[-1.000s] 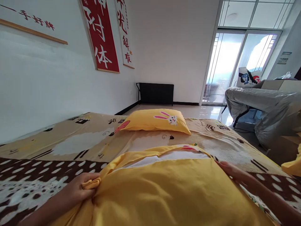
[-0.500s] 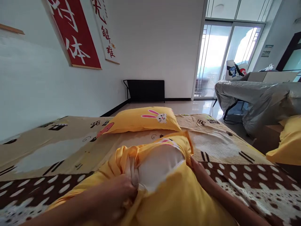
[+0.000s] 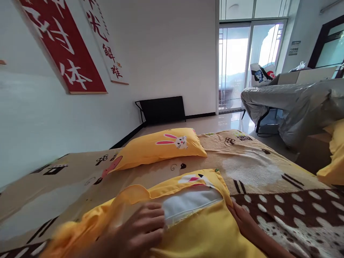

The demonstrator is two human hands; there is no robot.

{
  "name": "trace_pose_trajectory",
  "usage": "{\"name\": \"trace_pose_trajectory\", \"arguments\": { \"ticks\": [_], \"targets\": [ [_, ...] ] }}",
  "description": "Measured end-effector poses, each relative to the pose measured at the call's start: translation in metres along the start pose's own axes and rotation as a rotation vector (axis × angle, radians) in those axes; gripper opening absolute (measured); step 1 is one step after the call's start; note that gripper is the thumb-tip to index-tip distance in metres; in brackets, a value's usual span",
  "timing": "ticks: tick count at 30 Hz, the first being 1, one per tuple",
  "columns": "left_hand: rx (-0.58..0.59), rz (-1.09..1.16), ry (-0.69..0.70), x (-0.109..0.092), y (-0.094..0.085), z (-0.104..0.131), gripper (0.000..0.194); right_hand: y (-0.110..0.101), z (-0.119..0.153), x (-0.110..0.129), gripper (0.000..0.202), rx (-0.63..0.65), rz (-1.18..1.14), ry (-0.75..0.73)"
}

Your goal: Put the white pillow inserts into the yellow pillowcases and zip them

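A yellow pillowcase (image 3: 204, 225) with a rabbit print lies in front of me. Through its long opening shows a white pillow (image 3: 190, 202). My left hand (image 3: 143, 225) rests at the left part of this opening, its fingers curled at the fabric and their tips hidden. Loose yellow cloth bunches up, partly blurred, to the left of that hand. At the right side, my right hand (image 3: 239, 215) pinches the edge of the pillowcase between thumb and fingers.
A second yellow rabbit pillow (image 3: 161, 148) lies farther back on the patterned blanket (image 3: 255, 168). More yellow cloth (image 3: 334, 157) sits on a cardboard box (image 3: 313, 150) at right. Beyond stands a plastic-covered table (image 3: 290, 95). A folded black frame (image 3: 162, 109) leans by the wall.
The pillowcase lies flatter, with its upper right corner spread out and the white pillow deeper inside. My left hand has let the bunched white fabric go. The view has tilted slightly.
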State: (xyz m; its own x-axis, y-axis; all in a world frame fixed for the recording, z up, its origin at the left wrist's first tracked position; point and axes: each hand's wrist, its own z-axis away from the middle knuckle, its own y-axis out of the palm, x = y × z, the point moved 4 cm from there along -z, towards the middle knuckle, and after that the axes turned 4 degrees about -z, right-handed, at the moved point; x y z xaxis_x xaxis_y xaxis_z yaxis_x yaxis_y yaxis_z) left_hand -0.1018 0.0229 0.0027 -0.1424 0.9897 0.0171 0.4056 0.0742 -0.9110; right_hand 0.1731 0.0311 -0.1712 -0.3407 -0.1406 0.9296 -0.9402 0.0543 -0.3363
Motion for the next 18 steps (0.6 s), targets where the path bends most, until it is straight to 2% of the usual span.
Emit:
{"name": "trace_pose_trajectory", "arguments": {
  "ticks": [2,3,6,9,11,13,14,16,18],
  "targets": [
    [-0.061,0.096,0.179,-0.004,0.015,-0.029,0.04,-0.002,0.002,0.003,0.036,-0.015,0.017,-0.012],
    [-0.104,0.138,0.209,-0.006,0.024,-0.04,0.037,-0.003,0.003,0.004,0.036,-0.015,0.034,-0.012],
    [-0.216,0.169,0.097,-0.01,0.052,-0.052,0.026,-0.008,0.003,0.003,0.038,0.006,0.094,-0.008],
    [-0.168,0.114,0.034,-0.018,0.07,-0.045,0.013,-0.025,-0.006,0.015,0.032,-0.063,0.234,-0.037],
    [-0.131,0.092,0.03,-0.021,0.072,-0.041,0.012,-0.038,-0.016,0.041,0.027,-0.165,0.37,-0.106],
    [-0.165,0.086,-0.014,-0.02,0.068,-0.041,0.01,-0.041,-0.028,0.08,0.03,-0.159,0.479,-0.229],
    [-0.183,0.086,-0.051,-0.018,0.066,-0.042,0.009,-0.036,-0.034,0.101,0.034,-0.081,0.527,-0.302],
    [-0.169,0.093,-0.11,-0.015,0.065,-0.045,0.026,-0.019,-0.044,0.135,0.047,0.097,0.648,-0.421],
    [-0.11,0.104,-0.169,-0.012,0.066,-0.047,0.044,-0.001,-0.055,0.149,0.053,0.19,0.77,-0.451]
  ]
}}
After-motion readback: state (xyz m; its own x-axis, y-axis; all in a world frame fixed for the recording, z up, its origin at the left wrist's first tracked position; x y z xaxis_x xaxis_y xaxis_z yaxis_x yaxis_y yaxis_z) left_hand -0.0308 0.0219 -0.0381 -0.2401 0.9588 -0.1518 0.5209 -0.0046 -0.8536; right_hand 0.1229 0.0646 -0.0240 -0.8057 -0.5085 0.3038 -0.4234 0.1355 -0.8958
